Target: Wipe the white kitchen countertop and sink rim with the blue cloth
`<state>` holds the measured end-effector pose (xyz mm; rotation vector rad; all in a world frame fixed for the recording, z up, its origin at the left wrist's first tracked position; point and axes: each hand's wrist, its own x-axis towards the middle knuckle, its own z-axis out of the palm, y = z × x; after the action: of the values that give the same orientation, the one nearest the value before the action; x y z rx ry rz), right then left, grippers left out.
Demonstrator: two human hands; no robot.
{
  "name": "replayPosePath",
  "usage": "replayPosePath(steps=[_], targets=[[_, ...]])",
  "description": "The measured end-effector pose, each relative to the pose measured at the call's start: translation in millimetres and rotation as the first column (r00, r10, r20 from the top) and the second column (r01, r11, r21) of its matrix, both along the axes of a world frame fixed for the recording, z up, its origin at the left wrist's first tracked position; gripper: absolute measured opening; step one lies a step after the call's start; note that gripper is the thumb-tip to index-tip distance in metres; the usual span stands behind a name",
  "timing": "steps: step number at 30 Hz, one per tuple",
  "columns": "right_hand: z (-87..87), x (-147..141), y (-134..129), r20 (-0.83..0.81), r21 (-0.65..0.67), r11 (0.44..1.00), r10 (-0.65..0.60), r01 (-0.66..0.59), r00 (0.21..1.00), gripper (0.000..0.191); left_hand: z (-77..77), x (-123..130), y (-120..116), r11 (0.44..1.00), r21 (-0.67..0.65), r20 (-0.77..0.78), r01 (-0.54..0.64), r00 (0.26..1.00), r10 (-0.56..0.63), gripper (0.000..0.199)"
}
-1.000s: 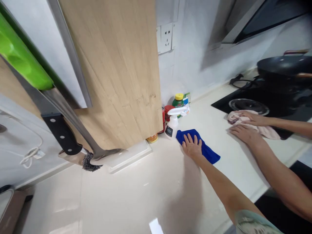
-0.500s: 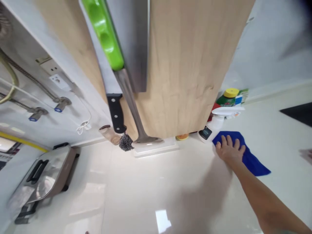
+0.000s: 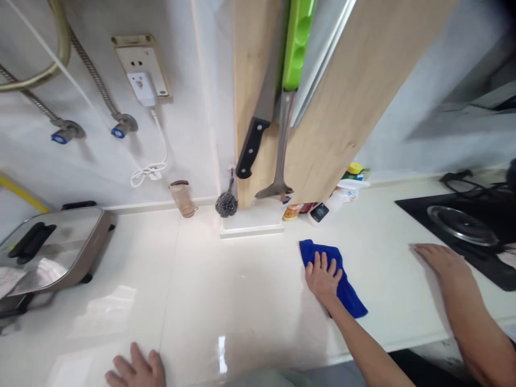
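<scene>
My right hand (image 3: 323, 274) lies flat on a blue cloth (image 3: 350, 294) on the white countertop, fingers spread. Part of the cloth sticks out to the right of the hand and wrist. At the bottom left, my left hand (image 3: 139, 371) rests on the counter, its fingers apart and nothing in it; its wrist is cut off by the frame. Just beyond the cloth stands a white spray bottle (image 3: 322, 210), beside an orange-labelled container (image 3: 292, 212) and a yellow-capped bottle (image 3: 355, 168).
Another person's hand (image 3: 441, 259) reaches in beside a black cooktop (image 3: 495, 263) with a glass lid (image 3: 463, 226). A hanging board (image 3: 334, 123) carries a knife (image 3: 252, 148) and a green-handled turner (image 3: 295, 59). An electric pan (image 3: 76, 258) sits left; a steel scrubber (image 3: 226, 204) hangs centrally.
The view has shifted, showing more counter. My right hand and the cloth have come back from the spray bottle towards me. My left hand and the other person's arm now show more fully.
</scene>
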<state>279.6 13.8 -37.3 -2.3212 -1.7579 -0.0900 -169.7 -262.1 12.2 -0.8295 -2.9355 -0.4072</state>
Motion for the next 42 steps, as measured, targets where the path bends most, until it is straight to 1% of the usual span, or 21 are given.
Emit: replayPosePath(steps=[3,7,10,13,15,17,20,22,24,27,30,32,34,36,38,39,40,42], targets=[[0.8,-56,-23,0.027,0.031,0.992,0.118,-0.119,0.993,0.063,1.7,4,-3,1.0,-0.001,0.013,0.014,1.0,-0.014,0.073],[6.9,-135,-41,0.022,-0.01,0.958,0.287,-0.287,0.958,0.062,-5.0,5,-7,1.0,0.015,-0.004,0.015,1.0,-0.015,0.068],[14.6,-192,-44,-0.01,-0.055,0.911,0.41,-0.41,0.912,0.062,-11.0,5,-12,0.999,0.027,-0.006,0.028,1.0,-0.028,0.064],[22.8,-246,-47,-0.046,-0.106,0.845,0.522,-0.524,0.852,0.063,-16.4,4,-18,0.998,0.04,-0.001,0.04,0.999,-0.04,0.062],[26.2,-280,-54,-0.072,-0.135,0.79,0.594,-0.598,0.801,0.063,-19.7,3,-22,0.997,0.065,0.006,0.05,0.999,-0.051,0.06],[26.9,-309,-70,-0.102,-0.142,0.714,0.679,-0.686,0.727,0.063,-22.6,2,-26,0.993,0.104,0.017,0.055,0.998,-0.057,0.059],[24.7,-340,-106,-0.145,-0.107,0.553,0.814,-0.826,0.563,0.065,-25.1,0,-31,0.987,0.158,0.056,0.044,0.997,-0.053,0.057],[23.7,-349,-132,-0.166,-0.082,0.438,0.88,-0.895,0.446,0.065,-25.6,-1,-32,0.982,0.186,0.091,0.031,0.995,-0.048,0.057],[24.4,-348,-157,-0.186,-0.076,0.334,0.921,-0.939,0.343,0.065,-25.4,-2,-34,0.976,0.216,0.123,0.014,0.992,-0.041,0.058],[27.6,-332,-183,-0.214,-0.081,0.187,0.956,-0.979,0.2,0.065,-24.3,-2,-34,0.966,0.258,0.17,-0.017,0.985,-0.028,0.059],[31.4,-304,-197,-0.22,-0.061,0.048,0.974,-0.997,0.061,0.065,-21.3,-4,-35,0.958,0.282,0.237,-0.054,0.971,-0.014,0.06],[33.8,-280,-200,-0.208,-0.042,-0.024,0.978,-0.999,-0.015,0.066,-17.3,-8,-38,0.951,0.299,0.313,-0.081,0.95,-0.018,0.06],[35.8,-252,-198,-0.191,-0.031,-0.073,0.979,-0.997,-0.066,0.067,-12.0,-17,-47,0.935,0.341,0.401,-0.097,0.915,-0.051,0.06],[36.5,-219,-191,-0.167,-0.033,-0.1,0.982,-0.994,-0.093,0.067,-7.0,-32,-67,0.906,0.413,0.437,-0.092,0.893,-0.108,0.062],[35.4,-183,-181,-0.131,-0.052,-0.12,0.985,-0.991,-0.112,0.066,-4.2,-50,-95,0.888,0.457,0.375,-0.055,0.917,-0.136,0.064],[34.1,-164,-176,-0.108,-0.067,-0.135,0.986,-0.989,-0.127,0.066,-4.4,-58,-112,0.894,0.448,0.315,-0.03,0.94,-0.127,0.065],[32.4,-147,-171,-0.087,-0.082,-0.153,0.986,-0.985,-0.145,0.065,-5.8,-65,-128,0.91,0.414,0.249,-0.009,0.963,-0.103,0.065],[29.0,-121,-165,-0.044,-0.103,-0.158,0.987,-0.982,-0.154,0.066,-12.1,-75,-159,0.949,0.313,0.16,-0.022,0.987,-0.03,0.064]])
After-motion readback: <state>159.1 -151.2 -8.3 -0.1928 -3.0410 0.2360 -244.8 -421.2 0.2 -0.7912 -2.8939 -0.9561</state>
